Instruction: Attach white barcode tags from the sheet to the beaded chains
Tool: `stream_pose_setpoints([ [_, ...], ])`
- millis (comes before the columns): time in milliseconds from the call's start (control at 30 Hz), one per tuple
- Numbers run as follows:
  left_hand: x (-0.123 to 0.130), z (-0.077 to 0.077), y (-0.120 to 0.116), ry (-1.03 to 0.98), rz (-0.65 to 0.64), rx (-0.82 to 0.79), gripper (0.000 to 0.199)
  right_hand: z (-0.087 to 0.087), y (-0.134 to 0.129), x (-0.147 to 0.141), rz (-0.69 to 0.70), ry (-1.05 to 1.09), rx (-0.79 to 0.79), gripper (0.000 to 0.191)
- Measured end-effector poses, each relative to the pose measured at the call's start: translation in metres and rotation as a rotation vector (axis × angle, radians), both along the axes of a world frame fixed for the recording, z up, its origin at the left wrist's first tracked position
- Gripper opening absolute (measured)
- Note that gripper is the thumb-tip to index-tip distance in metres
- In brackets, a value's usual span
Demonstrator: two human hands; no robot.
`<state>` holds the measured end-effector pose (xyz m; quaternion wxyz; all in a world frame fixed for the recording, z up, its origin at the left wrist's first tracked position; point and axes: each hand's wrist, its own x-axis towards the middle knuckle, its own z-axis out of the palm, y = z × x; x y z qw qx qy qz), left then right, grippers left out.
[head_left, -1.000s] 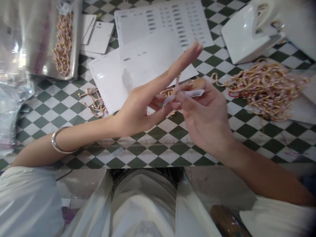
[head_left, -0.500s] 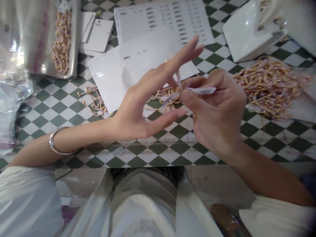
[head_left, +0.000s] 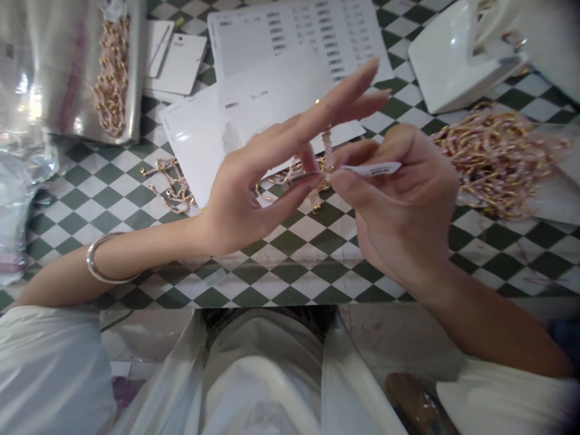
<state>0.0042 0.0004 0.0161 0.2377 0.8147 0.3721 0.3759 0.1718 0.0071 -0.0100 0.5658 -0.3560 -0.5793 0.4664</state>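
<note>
In the middle of the head view my left hand (head_left: 258, 181) has its thumb and a bent finger closed on the left end of a narrow white label. Its other fingers stretch out to the upper right. My right hand (head_left: 403, 193) pinches the same white label (head_left: 378, 170) near its middle, and the printed end sticks out to the right over the fingers. A strand of pink and gold beads (head_left: 327, 142) runs up from the right fingertips to the left fingers. Behind the hands, more pink and gold bead strands (head_left: 316, 202) are partly hidden.
Sheets of printed labels (head_left: 254, 36) lie behind the hands. At right is a heap of beaded strands (head_left: 498, 163), with a white dispenser (head_left: 444, 66) behind it. White cards (head_left: 183, 63), a beaded bundle (head_left: 111, 78) on plastic bags (head_left: 58, 72) and loose strands (head_left: 170, 181) lie left.
My left thumb has moved up and left from its spread position and closed with a finger on the label's left end. The right hand has shifted slightly right, still pinching the label.
</note>
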Motion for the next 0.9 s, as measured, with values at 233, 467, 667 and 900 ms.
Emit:
stream_pose_setpoints([
  [233, -0.002, -0.002, 0.004, -0.139, -0.040, 0.055, 0.041, 0.007, 0.000, 0.004, 0.055, -0.049, -0.030, 0.026],
  [467, -0.001, -0.011, 0.015, -0.128, -0.130, 0.261, 0.059, 0.010, 0.001, 0.006, 0.097, -0.038, -0.051, 0.026],
  [667, 0.003, -0.006, 0.010, -0.091, -0.095, 0.197, 0.048, 0.008, 0.004, 0.008, 0.175, 0.001, -0.024, 0.025],
  [900, -0.002, -0.003, 0.007, -0.067, -0.101, 0.131, 0.032, 0.008, 0.004, 0.011, 0.191, -0.044, -0.069, 0.026],
])
